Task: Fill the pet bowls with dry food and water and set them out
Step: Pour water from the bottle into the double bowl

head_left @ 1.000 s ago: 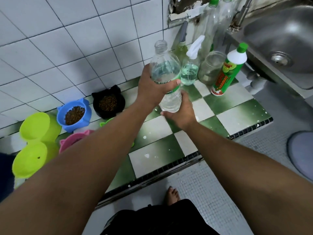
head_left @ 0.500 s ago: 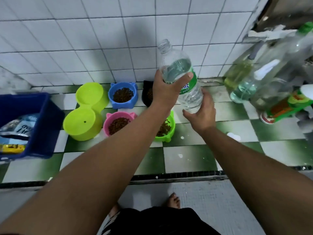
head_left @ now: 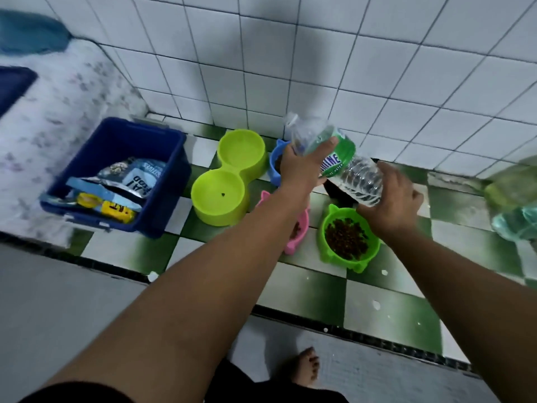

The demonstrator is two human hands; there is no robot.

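A clear uncapped water bottle [head_left: 353, 171] with a green label lies tilted, neck pointing up-left toward the lime double bowl [head_left: 229, 177]. My left hand [head_left: 302, 167] grips it around the upper part, and my right hand [head_left: 392, 203] holds its base. The double bowl's two wells hold no water; one kibble piece lies in the near well. A green bowl [head_left: 347, 238] is full of kibble. My left arm partly hides the pink bowl [head_left: 300, 228] and the blue bowl [head_left: 276, 167], both holding kibble. The bottle mostly covers a black bowl [head_left: 338, 193].
A blue bin [head_left: 122, 173] with cat food bags stands left of the bowls on the green-and-white checked ledge [head_left: 377, 298]. Blurred bottles [head_left: 517, 205] stand at the right edge. White tiled wall rises behind. My bare foot [head_left: 306, 366] is on the floor below the ledge.
The bottle has gone from upright to tilted with its neck to the left, carried by both hands over the bowls. My view has swung left, bringing the blue bin fully in.
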